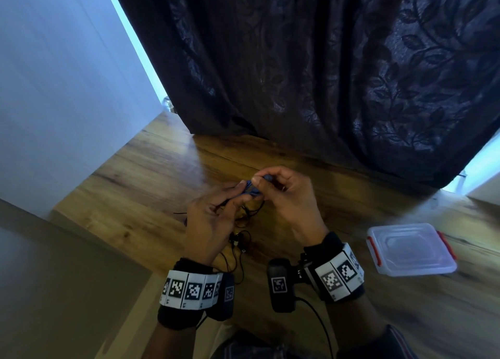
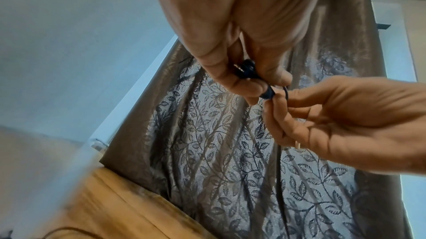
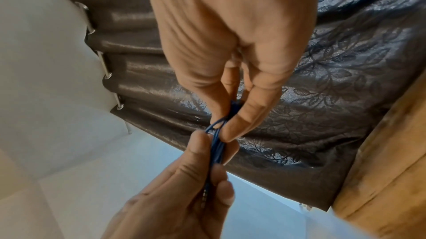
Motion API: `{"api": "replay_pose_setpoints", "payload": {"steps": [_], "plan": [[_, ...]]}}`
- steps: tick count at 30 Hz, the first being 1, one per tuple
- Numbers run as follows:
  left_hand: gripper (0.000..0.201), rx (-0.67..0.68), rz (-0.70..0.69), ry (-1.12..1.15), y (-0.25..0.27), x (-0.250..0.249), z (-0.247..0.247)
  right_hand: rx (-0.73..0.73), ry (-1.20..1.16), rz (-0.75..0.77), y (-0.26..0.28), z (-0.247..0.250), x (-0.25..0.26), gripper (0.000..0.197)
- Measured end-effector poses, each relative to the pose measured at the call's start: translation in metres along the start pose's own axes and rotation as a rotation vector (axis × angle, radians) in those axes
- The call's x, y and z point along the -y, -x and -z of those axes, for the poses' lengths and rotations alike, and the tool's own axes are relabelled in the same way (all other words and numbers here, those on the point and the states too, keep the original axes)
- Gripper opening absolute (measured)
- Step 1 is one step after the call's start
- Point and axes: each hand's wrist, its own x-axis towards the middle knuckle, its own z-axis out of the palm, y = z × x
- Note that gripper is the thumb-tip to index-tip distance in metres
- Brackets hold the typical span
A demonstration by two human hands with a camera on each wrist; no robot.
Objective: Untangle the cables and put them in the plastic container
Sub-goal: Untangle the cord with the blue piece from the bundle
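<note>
A bundle of thin blue cable (image 1: 250, 192) is held above the wooden table (image 1: 140, 185) between both hands. My left hand (image 1: 238, 195) pinches one end of it, thumb against fingers. My right hand (image 1: 261, 181) pinches the other end, where a small blue plug shows. In the left wrist view the left hand (image 2: 251, 86) grips the blue cable (image 2: 267, 93) and its dark plug. The right wrist view has the right hand (image 3: 227, 124) pinching the looped blue cable (image 3: 216, 148), with the left hand holding the strands below. Tangled black cables (image 1: 240, 241) lie under the hands.
A clear plastic container (image 1: 416, 269) with red side clips sits on the table to the right of my right wrist. A dark leaf-patterned curtain (image 1: 324, 74) hangs behind the table. A white wall (image 1: 54, 88) stands on the left.
</note>
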Motion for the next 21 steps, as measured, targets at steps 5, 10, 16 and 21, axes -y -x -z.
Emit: {"api": "replay_pose_setpoints", "payload": {"steps": [5, 10, 16, 21], "plan": [[0.022, -0.016, 0.079, 0.127, 0.001, 0.003, 0.000, 0.019, -0.155, -0.058, 0.002, 0.001, 0.004, 0.011], [0.019, -0.024, 0.120, 0.183, -0.001, 0.007, 0.001, 0.017, -0.197, -0.125, 0.003, 0.002, 0.005, 0.012], [0.019, -0.032, 0.147, 0.159, -0.002, 0.002, 0.001, 0.078, -0.188, -0.183, 0.005, 0.008, 0.008, 0.015], [0.019, -0.020, 0.198, 0.147, -0.002, 0.001, 0.002, 0.137, -0.089, -0.189, 0.005, 0.013, 0.010, 0.015]]}}
